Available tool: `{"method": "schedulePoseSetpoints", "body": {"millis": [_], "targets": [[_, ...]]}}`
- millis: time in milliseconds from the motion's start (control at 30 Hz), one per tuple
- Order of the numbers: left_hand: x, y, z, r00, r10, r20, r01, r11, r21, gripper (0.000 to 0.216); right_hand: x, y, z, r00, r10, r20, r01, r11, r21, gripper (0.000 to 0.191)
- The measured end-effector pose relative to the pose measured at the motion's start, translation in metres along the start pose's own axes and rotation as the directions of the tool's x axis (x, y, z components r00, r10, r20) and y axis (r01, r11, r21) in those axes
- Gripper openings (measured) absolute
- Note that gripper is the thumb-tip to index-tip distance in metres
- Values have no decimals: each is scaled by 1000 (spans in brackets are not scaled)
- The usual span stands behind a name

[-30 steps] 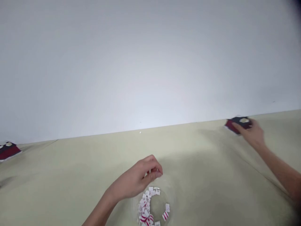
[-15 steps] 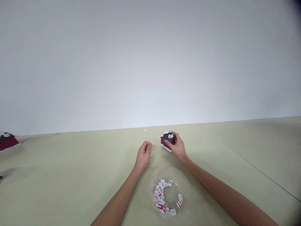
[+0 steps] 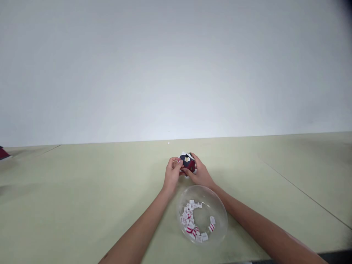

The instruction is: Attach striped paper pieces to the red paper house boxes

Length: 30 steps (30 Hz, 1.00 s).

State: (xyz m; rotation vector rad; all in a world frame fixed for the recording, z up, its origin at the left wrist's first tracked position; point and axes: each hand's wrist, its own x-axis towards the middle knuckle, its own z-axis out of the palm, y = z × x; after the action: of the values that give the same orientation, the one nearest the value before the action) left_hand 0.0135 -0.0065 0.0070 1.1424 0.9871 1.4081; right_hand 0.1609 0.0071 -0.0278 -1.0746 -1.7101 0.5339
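Observation:
A small toy house (image 3: 189, 163) with a dark blue roof, dark red walls and white trim is held above the table, tilted. My right hand (image 3: 202, 175) is closed around its right side, thumb across the front wall. At the left side of the roof, my left hand (image 3: 172, 173) pinches a small red-and-white piece (image 3: 179, 160) against the house; the fingers hide most of it. Just below the hands stands a clear round plastic bowl (image 3: 224, 220) with many small white and red-striped pieces (image 3: 189, 220) lying in it.
Part of another dark red house (image 3: 4, 153) shows at the left edge. A tiny white scrap (image 3: 168, 143) lies on the pale green table (image 3: 82, 198) near the wall (image 3: 170, 73). Seams run across the tabletop.
The house has moved left and turned in my right hand. My left hand has come over to it with its small piece, so both hands now meet at the house.

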Motion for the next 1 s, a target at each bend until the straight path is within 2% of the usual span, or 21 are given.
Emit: {"method": "schedulePoseSetpoints", "body": {"millis": [133,267,433,600,733,833,1000], "targets": [[2,1,-5,997,-53,-54,48,994,-95,35,-2,1,0,997,-42,61,41,999,8,70],[0,1,-4,993,-95,-74,83,986,-144,31,-4,-1,-10,992,-113,58,116,992,-57,63],[-1,7,-5,989,-148,-13,144,976,-162,31,-3,-3,-18,993,-114,41,115,993,-19,51],[0,10,-9,982,-184,29,187,969,-161,31,-3,2,-17,993,-116,28,114,992,43,53],[-1,6,-8,987,-161,11,160,970,-182,29,-3,6,-19,989,-137,51,135,990,42,62],[-3,3,-5,990,-139,-31,131,976,-176,29,-2,6,-22,987,-151,60,153,988,-24,62],[-1,1,-4,991,-101,-85,95,993,-77,27,0,3,-21,985,-170,-33,163,975,-149,58]]}}
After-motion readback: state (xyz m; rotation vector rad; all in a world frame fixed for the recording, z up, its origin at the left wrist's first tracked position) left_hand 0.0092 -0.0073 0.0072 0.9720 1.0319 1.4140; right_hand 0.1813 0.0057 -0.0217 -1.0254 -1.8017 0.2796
